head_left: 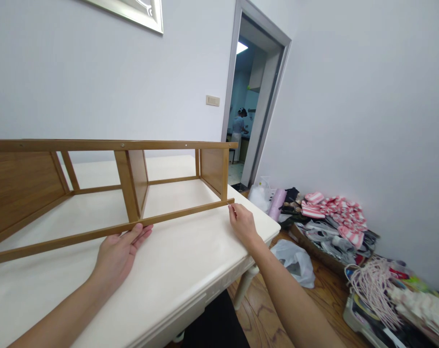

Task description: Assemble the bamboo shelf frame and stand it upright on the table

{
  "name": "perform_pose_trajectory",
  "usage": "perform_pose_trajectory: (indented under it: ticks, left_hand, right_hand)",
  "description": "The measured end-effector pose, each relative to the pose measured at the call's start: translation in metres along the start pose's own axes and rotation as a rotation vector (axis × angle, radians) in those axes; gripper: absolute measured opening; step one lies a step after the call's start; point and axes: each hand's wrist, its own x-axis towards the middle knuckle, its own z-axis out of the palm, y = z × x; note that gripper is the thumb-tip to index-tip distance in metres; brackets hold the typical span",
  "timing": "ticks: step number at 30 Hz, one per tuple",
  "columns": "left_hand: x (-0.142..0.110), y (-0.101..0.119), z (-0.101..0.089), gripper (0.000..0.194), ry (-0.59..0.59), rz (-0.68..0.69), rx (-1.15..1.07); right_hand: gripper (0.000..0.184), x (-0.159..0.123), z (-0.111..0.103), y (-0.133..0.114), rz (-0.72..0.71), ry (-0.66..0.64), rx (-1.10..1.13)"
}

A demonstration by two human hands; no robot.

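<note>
From left edge to centre, one wooden rack (126, 186) rests on one white worktop (183, 253); the left hand (118, 253) holds its lower rail (183, 214), the right hand (243, 223), narrowly curled, meets the rail's end.

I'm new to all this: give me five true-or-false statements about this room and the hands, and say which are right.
1. The left hand touches the near lower rail of the wooden frame. True.
2. The right hand rests on the left hand. False: the two are apart, and the right hand's fingers are by the right end of that rail.
3. The wooden frame stands on a white table. True.
4. The red-and-white striped cloth lies on the table. False: it is in the pile beside the wall at the right.
5. Another person shows through the doorway. True.
</note>
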Motion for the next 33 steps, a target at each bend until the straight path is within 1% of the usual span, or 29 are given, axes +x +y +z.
perform_pose_trajectory:
  ticks: [4,10,13,16,18,19,21,23,25,28,33]
  left_hand:
    - [0.000,0.000,0.000,0.009,-0.032,0.042,0.031]
    - [0.001,0.001,0.001,0.007,0.001,-0.028,-0.001]
    - [0.001,0.002,0.002,0.009,0.001,-0.038,-0.012]
    - [0.001,0.002,0.003,0.010,-0.006,-0.028,-0.013]
    - [0.001,0.002,0.002,0.010,-0.013,-0.028,-0.006]
    - [0.001,0.002,0.002,0.010,-0.015,-0.027,-0.003]
    - [0.001,0.002,0.001,0.009,-0.021,-0.020,0.004]
    - [0.001,0.001,0.000,0.008,-0.023,-0.008,0.018]
    - [-0.001,0.001,0.000,0.006,-0.021,0.001,0.037]
    - [-0.004,0.001,0.002,0.007,-0.015,0.013,0.073]
    - [-0.012,0.003,0.009,0.012,-0.019,-0.019,0.189]
  right_hand:
    - [0.032,0.000,0.001,0.002,-0.009,0.002,-0.027]
    - [0.033,-0.002,0.000,0.001,-0.016,-0.017,-0.129]
    - [0.029,-0.001,-0.002,-0.001,-0.033,0.030,-0.118]
    - [0.025,0.003,-0.003,0.001,-0.023,0.125,0.065]
    - [0.024,0.007,-0.001,0.004,0.043,0.187,0.250]
    - [0.024,0.009,0.000,0.006,0.085,0.188,0.356]
    - [0.025,0.014,0.003,0.009,0.178,0.126,0.604]
    - [0.026,0.018,0.007,0.010,0.280,0.019,0.866]
    - [0.028,0.021,0.010,0.008,0.373,-0.027,1.051]
    - [0.030,0.024,0.012,0.004,0.446,0.003,1.127]
    - [0.033,0.024,0.010,0.001,0.466,0.024,1.123]
